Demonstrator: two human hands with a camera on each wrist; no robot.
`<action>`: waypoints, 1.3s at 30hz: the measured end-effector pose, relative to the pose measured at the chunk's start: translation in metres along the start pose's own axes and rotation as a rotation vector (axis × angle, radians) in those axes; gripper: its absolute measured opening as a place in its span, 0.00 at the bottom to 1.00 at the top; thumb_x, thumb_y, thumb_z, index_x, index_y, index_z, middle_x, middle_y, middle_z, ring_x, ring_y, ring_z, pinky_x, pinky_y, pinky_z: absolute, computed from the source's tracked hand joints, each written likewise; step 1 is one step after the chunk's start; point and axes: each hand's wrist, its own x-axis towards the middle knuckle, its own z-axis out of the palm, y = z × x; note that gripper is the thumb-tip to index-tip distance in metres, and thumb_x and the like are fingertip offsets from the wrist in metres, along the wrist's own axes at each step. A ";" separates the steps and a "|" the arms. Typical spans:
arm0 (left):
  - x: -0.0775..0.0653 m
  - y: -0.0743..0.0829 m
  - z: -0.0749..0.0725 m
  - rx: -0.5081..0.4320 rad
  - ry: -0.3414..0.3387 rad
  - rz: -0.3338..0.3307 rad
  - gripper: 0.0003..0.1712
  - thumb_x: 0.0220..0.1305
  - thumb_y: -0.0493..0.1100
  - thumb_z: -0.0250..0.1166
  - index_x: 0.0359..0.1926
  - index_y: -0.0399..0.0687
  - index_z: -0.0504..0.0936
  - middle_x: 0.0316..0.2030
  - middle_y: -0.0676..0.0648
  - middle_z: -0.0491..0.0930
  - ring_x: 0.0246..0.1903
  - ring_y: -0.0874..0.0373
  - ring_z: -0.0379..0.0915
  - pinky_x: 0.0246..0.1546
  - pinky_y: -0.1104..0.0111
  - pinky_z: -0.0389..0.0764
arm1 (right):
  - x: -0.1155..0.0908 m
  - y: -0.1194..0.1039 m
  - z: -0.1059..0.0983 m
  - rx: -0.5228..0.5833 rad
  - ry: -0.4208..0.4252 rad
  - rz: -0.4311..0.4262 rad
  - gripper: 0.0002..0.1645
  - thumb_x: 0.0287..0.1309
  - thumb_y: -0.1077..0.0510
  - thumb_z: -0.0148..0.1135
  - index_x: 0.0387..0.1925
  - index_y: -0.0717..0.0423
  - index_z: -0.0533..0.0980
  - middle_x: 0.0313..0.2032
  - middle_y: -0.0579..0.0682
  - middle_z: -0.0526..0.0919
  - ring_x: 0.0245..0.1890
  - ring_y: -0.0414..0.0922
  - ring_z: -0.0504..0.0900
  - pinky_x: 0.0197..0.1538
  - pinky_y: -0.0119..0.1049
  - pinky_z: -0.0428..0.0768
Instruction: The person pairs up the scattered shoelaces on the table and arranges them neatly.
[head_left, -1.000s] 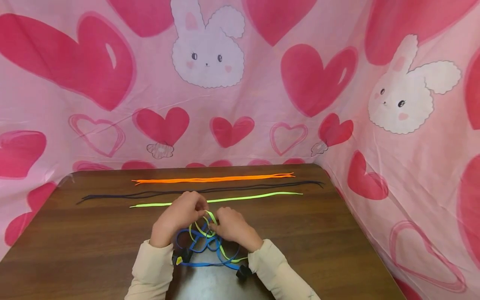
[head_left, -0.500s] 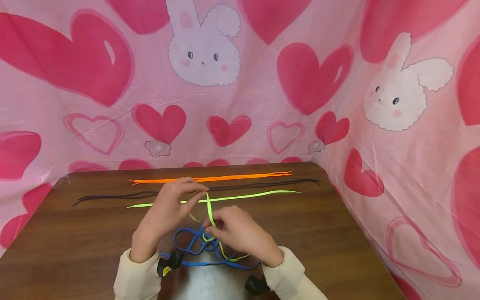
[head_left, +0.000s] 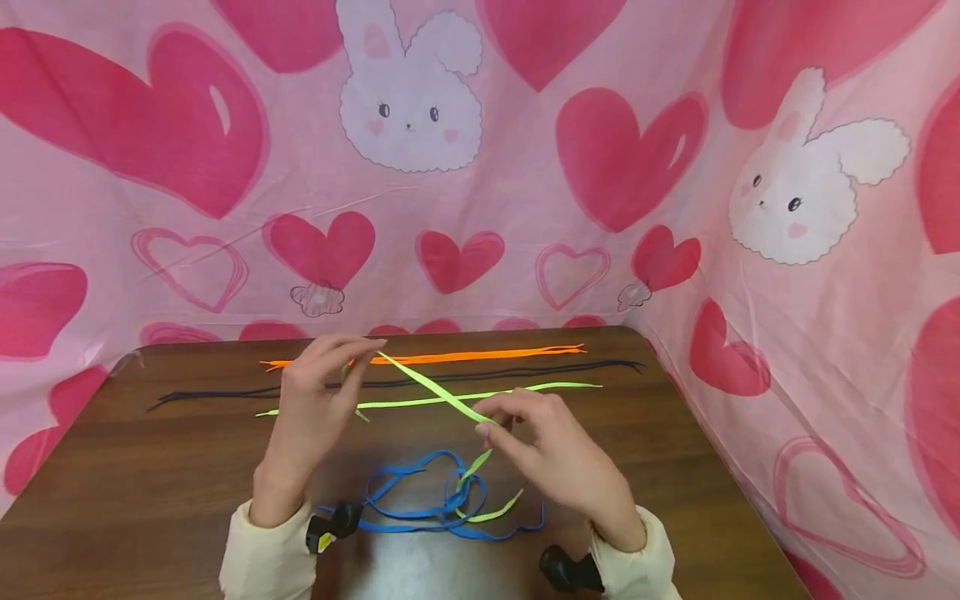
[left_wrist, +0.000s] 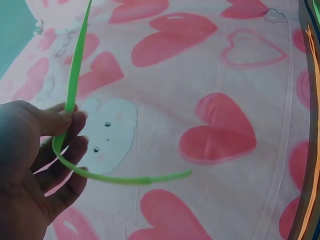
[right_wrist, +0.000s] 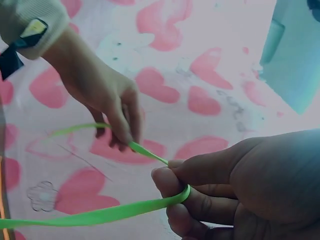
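Note:
A yellow-green shoelace (head_left: pixel 429 385) is stretched slantwise between my two hands above the table. My left hand (head_left: pixel 318 400) pinches it between thumb and forefinger, and a loose end curves away below those fingers in the left wrist view, where the lace (left_wrist: pixel 75 75) runs upward. Lower and to the right, my right hand (head_left: pixel 558 450) pinches the same lace, its tail hanging past the fingers in the right wrist view. Beneath the hands a blue shoelace (head_left: pixel 408 527) lies in loose loops on the table, with part of the yellow-green lace among them.
Farther back on the brown table (head_left: pixel 150 483) lie an orange pair of laces (head_left: pixel 480 357), a dark pair (head_left: pixel 487 377) and another yellow-green lace (head_left: pixel 555 386), all stretched sideways. Pink heart-printed cloth (head_left: pixel 480 200) hangs behind and to the right.
Both hands have risen from the blue loops and spread apart, drawing the yellow-green lace out between them. The blue loops have loosened and shifted slightly right.

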 end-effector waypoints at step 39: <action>-0.024 -0.044 -0.056 0.190 0.173 -0.160 0.13 0.46 0.26 0.69 0.36 0.38 0.86 0.28 0.42 0.83 0.27 0.70 0.67 0.33 0.81 0.64 | -0.052 0.079 -0.107 -0.342 0.308 0.323 0.09 0.57 0.54 0.63 0.39 0.52 0.82 0.33 0.46 0.85 0.29 0.40 0.77 0.33 0.25 0.75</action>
